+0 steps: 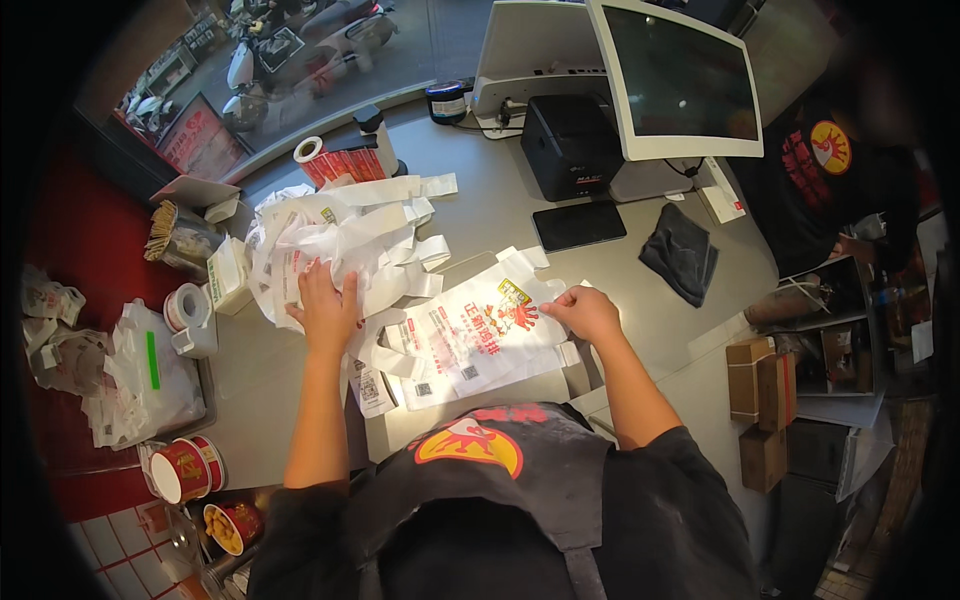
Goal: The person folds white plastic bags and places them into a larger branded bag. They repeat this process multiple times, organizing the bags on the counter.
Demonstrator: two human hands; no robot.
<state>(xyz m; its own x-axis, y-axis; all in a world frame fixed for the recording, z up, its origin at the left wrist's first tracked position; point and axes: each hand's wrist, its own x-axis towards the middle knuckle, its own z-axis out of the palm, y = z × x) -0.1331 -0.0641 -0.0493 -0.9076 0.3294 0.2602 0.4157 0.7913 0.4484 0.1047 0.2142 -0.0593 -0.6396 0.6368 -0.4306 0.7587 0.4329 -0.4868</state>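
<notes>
Currently, you are working at a grey counter (pixel 265 425), with a flat bag (pixel 475 330), white with red and yellow print, lying just in front of your body and serving as the landmark for this view. Your left hand (pixel 325 305) is resting palm down, fingers spread and not closing on anything, upon a heap of bags (pixel 350 235) that is lying to the far left of the flat bag. Your right hand (pixel 590 315) is reaching to the right edge of the flat bag; its thumb and forefinger are meeting there and seem to be pinching that edge, though the film between them is too thin to make out.

As for progress, the flat bag is already lying spread out, print side up, while the heap is sitting crumpled, its handles pointing toward the right, and is apparently awaiting the same flattening. Whether the flat bag is covering others beneath it, you cannot tell from this view.

Beyond the flat bag, a black tablet (pixel 578 226) is lying face up; to its far right, a dark cloth (pixel 680 255) is lying bunched, and a white monitor (pixel 685 80) is standing farther back.
</notes>
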